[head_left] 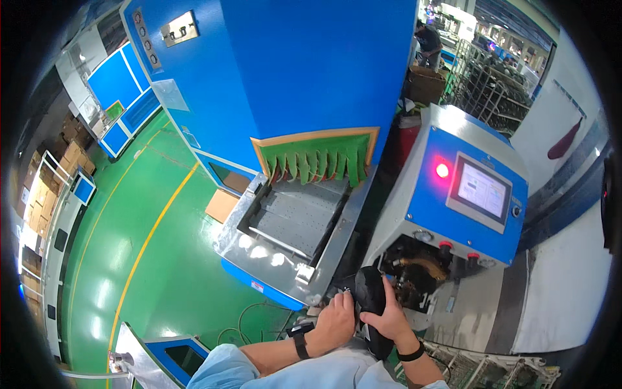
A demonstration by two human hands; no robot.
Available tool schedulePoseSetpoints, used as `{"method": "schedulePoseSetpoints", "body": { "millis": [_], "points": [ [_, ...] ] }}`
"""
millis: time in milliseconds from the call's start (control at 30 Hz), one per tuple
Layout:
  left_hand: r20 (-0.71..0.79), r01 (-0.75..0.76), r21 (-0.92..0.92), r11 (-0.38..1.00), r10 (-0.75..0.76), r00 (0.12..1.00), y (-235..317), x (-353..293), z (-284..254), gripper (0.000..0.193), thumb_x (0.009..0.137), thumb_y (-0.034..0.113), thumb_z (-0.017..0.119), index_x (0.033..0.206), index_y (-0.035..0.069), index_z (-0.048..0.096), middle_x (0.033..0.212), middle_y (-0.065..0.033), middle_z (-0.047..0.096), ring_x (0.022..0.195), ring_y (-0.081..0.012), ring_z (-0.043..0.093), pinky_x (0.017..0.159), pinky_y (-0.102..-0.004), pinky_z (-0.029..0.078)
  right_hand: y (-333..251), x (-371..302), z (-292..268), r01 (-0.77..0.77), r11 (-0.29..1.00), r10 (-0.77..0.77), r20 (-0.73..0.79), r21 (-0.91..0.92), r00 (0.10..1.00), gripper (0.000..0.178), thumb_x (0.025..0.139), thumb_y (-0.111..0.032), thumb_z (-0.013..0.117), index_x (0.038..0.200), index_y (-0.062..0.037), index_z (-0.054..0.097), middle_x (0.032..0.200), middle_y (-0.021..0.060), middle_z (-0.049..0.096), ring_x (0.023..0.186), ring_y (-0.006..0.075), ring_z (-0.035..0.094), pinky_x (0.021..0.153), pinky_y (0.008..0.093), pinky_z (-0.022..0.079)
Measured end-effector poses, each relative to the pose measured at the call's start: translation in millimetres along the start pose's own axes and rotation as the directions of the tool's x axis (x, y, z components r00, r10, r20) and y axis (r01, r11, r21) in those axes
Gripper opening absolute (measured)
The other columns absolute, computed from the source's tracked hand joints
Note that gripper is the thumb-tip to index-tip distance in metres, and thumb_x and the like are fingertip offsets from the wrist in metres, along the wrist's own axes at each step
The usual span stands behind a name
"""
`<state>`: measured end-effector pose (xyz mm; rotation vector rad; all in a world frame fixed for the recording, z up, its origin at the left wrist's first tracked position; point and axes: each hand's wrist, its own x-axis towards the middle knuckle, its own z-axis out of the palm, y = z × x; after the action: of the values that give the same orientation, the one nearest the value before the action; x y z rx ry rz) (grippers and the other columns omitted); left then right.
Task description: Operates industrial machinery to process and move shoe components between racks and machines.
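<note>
In front of my body I hold a black shoe (370, 290), its rounded end pointing away from me. My right hand (390, 319) is closed around its right side, thumb across it. My left hand (335, 322) has its fingers bent and pressed together against the shoe's left side; whether they pinch a small part of it cannot be made out. Both wrists carry black bands. Part of the shoe is hidden behind my hands. Just beyond the right hand is the dark opening (414, 275) of a blue and white machine.
That machine (420, 188) has a lit screen (481, 193), a glowing red light (442, 170) and red buttons. Ahead stands a tall blue cabinet (311, 65) with a green strip curtain (317, 159) above a metal conveyor bed (295, 214). A wire rack (479, 366) stands lower right. A person (428, 44) is far off.
</note>
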<state>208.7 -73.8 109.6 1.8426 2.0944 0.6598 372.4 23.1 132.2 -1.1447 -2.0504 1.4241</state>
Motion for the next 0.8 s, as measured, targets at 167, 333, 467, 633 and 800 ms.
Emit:
{"method": "schedulePoseSetpoints", "body": {
  "millis": [167,333,467,633,800],
  "points": [
    [0.316,-0.224,0.235,0.946,0.144,0.938,18,-28,46,0.049,0.087,0.020,0.060,0.122,-0.014,0.055,0.076,-0.0150,0.072,0.066,-0.0298,0.074,0.055,-0.0417,0.057,48,-57,-14,-0.273,0.961,0.273,-0.012,-0.033,0.962,0.112,0.072,-0.031,0.085,0.159,-0.0003,0.022,0.144,0.0314,0.052,0.132,0.0426,0.055,0.111,0.0431,0.043],
    [0.461,-0.523,0.155,0.838,0.406,0.789,48,-18,46,0.027,0.087,0.017,0.062,0.099,-0.006,0.067,0.075,-0.0143,0.072,0.066,-0.0283,0.074,0.055,-0.0389,0.057,50,-91,-28,-0.398,0.916,0.395,-0.065,-0.049,0.916,0.109,0.071,-0.026,0.082,0.159,-0.0011,0.024,0.143,0.0303,0.055,0.131,0.0403,0.056,0.110,0.0414,0.045],
    [0.581,-0.630,-0.059,0.774,0.540,0.609,48,-4,57,0.018,0.087,0.020,0.063,0.086,0.004,0.072,0.076,-0.0128,0.072,0.069,-0.0320,0.073,0.060,-0.0429,0.057,68,-116,-35,-0.383,0.922,0.376,-0.107,-0.054,0.921,0.111,0.072,-0.029,0.081,0.160,0.0002,0.021,0.141,0.0323,0.055,0.129,0.0429,0.057,0.109,0.0423,0.046],
    [0.556,-0.563,-0.489,0.666,0.735,0.387,41,14,53,0.034,0.096,0.033,0.060,0.074,0.007,0.066,0.067,-0.0183,0.064,0.067,-0.0396,0.067,0.063,-0.0501,0.053,82,-133,-38,-0.361,0.914,0.395,-0.200,0.183,0.897,0.098,0.074,-0.021,0.079,0.156,0.0035,0.031,0.131,0.0229,0.064,0.117,0.0314,0.065,0.100,0.0363,0.051],
    [0.590,-0.466,-0.407,0.786,0.615,0.523,44,2,34,0.039,0.099,0.037,0.059,0.074,0.008,0.063,0.062,-0.0160,0.061,0.064,-0.0411,0.064,0.059,-0.0517,0.051,130,-135,-49,-0.123,0.457,0.605,-0.206,0.881,0.769,0.072,0.083,-0.009,0.066,0.151,0.0003,0.045,0.125,0.0058,0.065,0.107,0.0163,0.062,0.096,0.0261,0.047]
  ]
}}
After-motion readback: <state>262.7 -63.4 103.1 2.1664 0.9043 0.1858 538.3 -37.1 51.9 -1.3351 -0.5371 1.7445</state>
